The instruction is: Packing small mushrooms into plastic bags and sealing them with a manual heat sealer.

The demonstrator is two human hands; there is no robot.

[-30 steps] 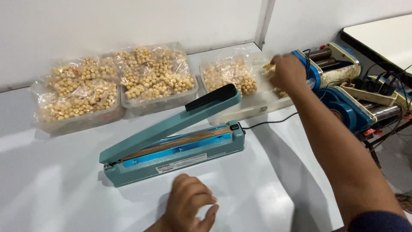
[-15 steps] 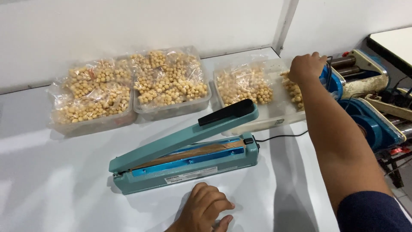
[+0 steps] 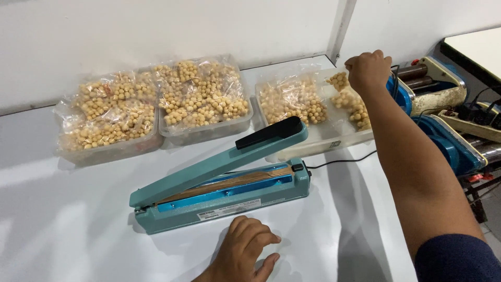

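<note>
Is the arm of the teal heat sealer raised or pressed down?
Raised. The heat sealer has its arm lifted at an angle, black handle high, with an open gap above the sealing strip.

The sealer [image 3: 224, 193] is teal with a black handle; the snacks [image 3: 201, 96] are pale yellow, the table [image 3: 62, 230] white, the sleeve [image 3: 459, 258] navy.

- My right hand [image 3: 368, 69] has lifted from low in the rightmost tray [image 3: 313, 146], pulling a clear bag of pale balls [image 3: 348, 99] up.
- My view shifted right.
</note>
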